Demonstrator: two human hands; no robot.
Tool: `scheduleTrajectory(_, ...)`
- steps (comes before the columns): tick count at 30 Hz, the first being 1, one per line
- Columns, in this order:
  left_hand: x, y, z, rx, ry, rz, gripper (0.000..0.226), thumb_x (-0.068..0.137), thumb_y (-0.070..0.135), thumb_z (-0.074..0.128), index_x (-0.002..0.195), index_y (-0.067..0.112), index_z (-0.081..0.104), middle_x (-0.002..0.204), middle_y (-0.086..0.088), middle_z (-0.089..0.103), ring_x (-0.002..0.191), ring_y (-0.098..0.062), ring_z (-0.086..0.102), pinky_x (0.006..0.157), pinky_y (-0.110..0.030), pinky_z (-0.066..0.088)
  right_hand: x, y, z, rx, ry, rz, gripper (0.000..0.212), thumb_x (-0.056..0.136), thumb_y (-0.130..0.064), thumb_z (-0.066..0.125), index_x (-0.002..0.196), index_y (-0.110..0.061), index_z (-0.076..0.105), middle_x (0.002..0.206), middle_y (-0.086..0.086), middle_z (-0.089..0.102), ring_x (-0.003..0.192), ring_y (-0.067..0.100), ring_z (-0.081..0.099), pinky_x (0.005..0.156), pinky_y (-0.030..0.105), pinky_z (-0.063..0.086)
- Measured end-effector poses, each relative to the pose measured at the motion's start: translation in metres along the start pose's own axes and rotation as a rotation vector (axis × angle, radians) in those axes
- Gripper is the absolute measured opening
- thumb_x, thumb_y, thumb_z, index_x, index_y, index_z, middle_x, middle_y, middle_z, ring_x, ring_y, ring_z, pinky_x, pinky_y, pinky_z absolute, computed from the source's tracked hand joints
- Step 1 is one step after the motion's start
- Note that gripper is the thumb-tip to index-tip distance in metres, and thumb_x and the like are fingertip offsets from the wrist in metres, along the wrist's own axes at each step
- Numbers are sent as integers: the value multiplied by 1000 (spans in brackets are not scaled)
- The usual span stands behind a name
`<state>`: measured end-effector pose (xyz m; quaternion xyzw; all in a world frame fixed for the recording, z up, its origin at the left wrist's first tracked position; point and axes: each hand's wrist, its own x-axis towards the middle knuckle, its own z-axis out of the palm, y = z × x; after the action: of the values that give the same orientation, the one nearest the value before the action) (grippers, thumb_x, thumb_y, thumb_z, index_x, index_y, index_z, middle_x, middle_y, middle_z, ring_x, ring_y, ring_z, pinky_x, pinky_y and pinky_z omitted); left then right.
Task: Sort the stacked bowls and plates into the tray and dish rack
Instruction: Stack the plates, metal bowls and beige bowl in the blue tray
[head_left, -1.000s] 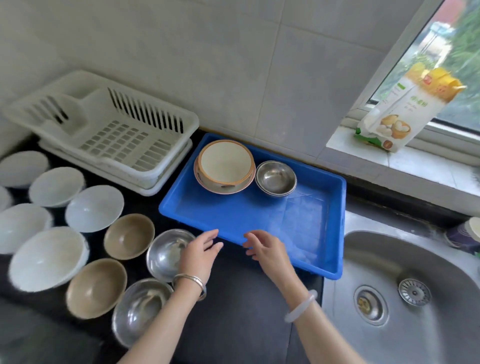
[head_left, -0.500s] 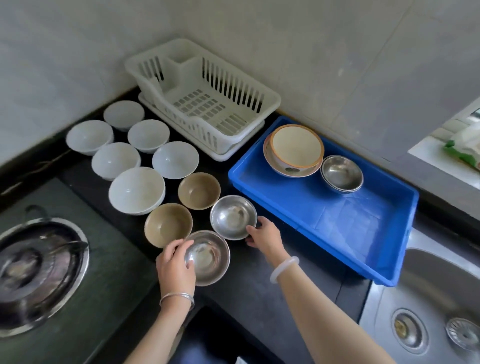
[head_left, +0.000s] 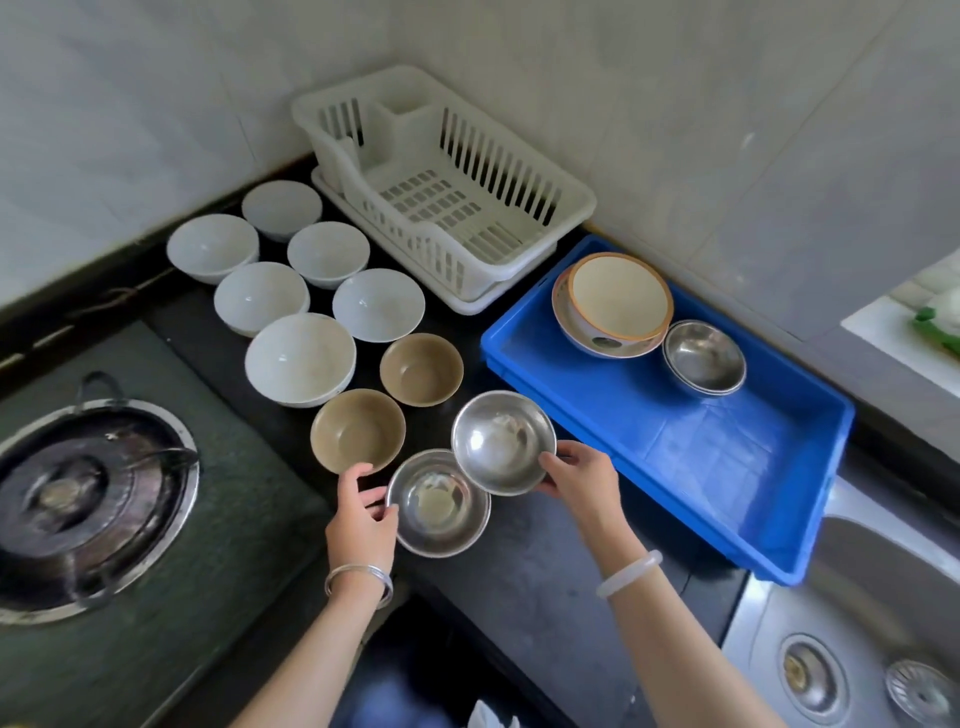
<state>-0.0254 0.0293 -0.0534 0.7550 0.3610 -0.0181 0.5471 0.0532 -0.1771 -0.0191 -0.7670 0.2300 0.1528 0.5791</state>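
Observation:
My right hand (head_left: 576, 475) grips the right rim of a steel bowl (head_left: 501, 441), lifted and overlapping the edge of a second steel bowl (head_left: 436, 501). My left hand (head_left: 361, 512) holds that second bowl at its left rim on the black counter. Two tan bowls (head_left: 358, 428) (head_left: 421, 369) and several white bowls (head_left: 298, 358) stand to the left. The blue tray (head_left: 727, 467) on the right holds an orange-rimmed bowl on a patterned plate (head_left: 615, 301) and stacked steel bowls (head_left: 704, 356). The white dish rack (head_left: 441, 192) at the back holds nothing.
A gas stove burner (head_left: 78, 499) lies at the left. A steel sink (head_left: 857, 649) with drains sits at the lower right, beside the tray. Tiled walls close the corner behind the rack. A windowsill (head_left: 914, 322) shows at the far right.
The view swung left from the tray to the bowls. Both hands left the tray edge; each took a steel bowl, and the right hand has lifted its bowl over the other's rim.

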Motion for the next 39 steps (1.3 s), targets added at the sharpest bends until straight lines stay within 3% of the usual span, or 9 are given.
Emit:
scheduleTrajectory(3, -2, -2, 9, -25, -34, -17, 35, 82, 5, 64, 106, 25, 49, 96, 3, 65, 83, -12, 61, 76, -27, 43, -10, -2, -1, -94, -13, -28, 8, 85, -14, 66, 79, -16, 72, 68, -4, 72, 59, 3, 69, 47, 8, 46)
scheduleTrajectory(6, 2, -3, 18, -32, -85, -40, 28, 81, 8, 66, 107, 18, 59, 97, 1, 67, 81, -11, 62, 78, -26, 45, -16, 0, 0, -225, -33, -49, 10, 85, -20, 67, 75, -20, 70, 68, -4, 72, 57, 0, 68, 45, 6, 44)
scheduleTrajectory(10, 14, -2, 26, -120, -221, -97, 21, 85, 6, 60, 104, 12, 67, 101, -8, 71, 94, -21, 66, 89, -37, 52, -21, 8, 1, -363, -37, -48, 9, 85, -20, 65, 77, -23, 68, 69, -7, 70, 57, 1, 67, 48, 8, 45)
scheduleTrajectory(16, 20, 6, 33, -342, -284, -262, 16, 90, 13, 54, 81, 12, 68, 74, -6, 62, 70, -14, 58, 59, -20, 52, -21, 17, 2, -424, -35, -30, 13, 84, -19, 66, 71, -23, 64, 69, -4, 68, 65, 10, 69, 55, 17, 48)
scheduleTrajectory(20, 17, 4, 34, -292, -331, -250, 10, 88, 10, 57, 94, 12, 65, 82, -5, 64, 76, -15, 59, 62, -26, 52, -19, 25, 4, -450, -25, -21, 10, 83, -21, 65, 74, -23, 62, 71, -3, 67, 63, 10, 64, 53, 16, 43)
scheduleTrajectory(22, 15, 4, 34, -287, -348, -246, 11, 88, 9, 57, 90, 17, 65, 87, -6, 65, 81, -17, 61, 62, -26, 52, -17, 29, 4, -466, -11, -21, 7, 82, -23, 66, 78, -22, 61, 74, -4, 64, 65, 10, 58, 53, 18, 41)
scheduleTrajectory(25, 15, 6, 33, -275, -364, -251, 16, 89, 9, 56, 83, 22, 64, 87, -5, 66, 83, -17, 62, 61, -25, 52, -13, 33, 6, -397, -41, 25, 13, 83, -25, 68, 91, -22, 57, 83, -4, 63, 71, 15, 64, 55, 20, 49)
scheduleTrajectory(29, 15, 10, 32, -255, -378, -260, 11, 90, 10, 55, 89, 17, 63, 87, -7, 65, 83, -18, 62, 60, -25, 52, -10, 37, 7, -151, -151, 215, 26, 90, -19, 63, 115, -15, 62, 98, 3, 69, 80, 17, 70, 62, 24, 60)
scheduleTrajectory(39, 10, 74, 56, -266, -461, -146, 8, 89, 12, 57, 89, 19, 61, 94, -4, 68, 88, -14, 64, 62, -21, 54, -11, 9, -43, 159, -58, 120, 11, 88, -17, 64, 94, -18, 74, 82, 1, 77, 76, 16, 74, 65, 24, 59)
